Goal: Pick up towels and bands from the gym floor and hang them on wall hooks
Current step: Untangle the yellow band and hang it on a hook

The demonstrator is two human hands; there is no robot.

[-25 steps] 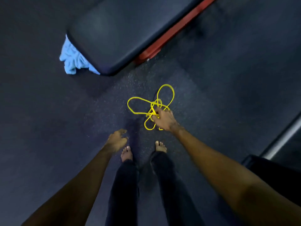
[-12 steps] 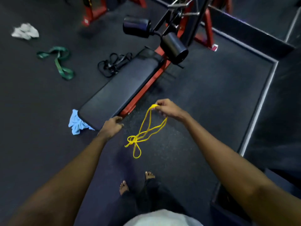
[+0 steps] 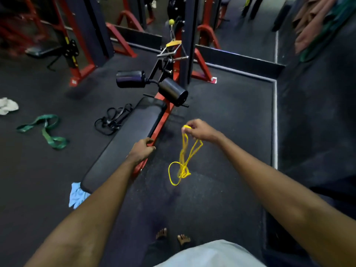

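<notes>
Lifted clear of the floor (image 3: 221,122) a second ago, the yellow band (image 3: 184,160) is now dangling in a knotted tangle from the right hand. The view is also taking in far more of the gym, as the person appears to be straightening up.

Going from the left, a white towel (image 3: 7,106) is lying crumpled far out toward the floor's left side. A green band (image 3: 45,132) is sprawling near it. A black band (image 3: 112,120) is lying in a heap beside the left edge of the padded gym bench (image 3: 125,143), and a blue towel (image 3: 78,195) is poking out from under the bench's near corner.

The left hand (image 3: 141,150) is hovering at the bench pad's right edge with its fingers loosely curled, gripping nothing; I cannot tell whether it is touching the pad. The right hand (image 3: 200,131) is pinching the yellow band's top loops between thumb and fingertips. The rest is hanging free above the floor, well inside the raised border along the floor's right edge.

At the far right, blurred brown cloths (image 3: 308,18) and a hanging green band (image 3: 323,35) are draping down the wall, so the hooks are probably there. One band is therefore looking collected and ready to carry over, while four items are still waiting on the floor.
</notes>
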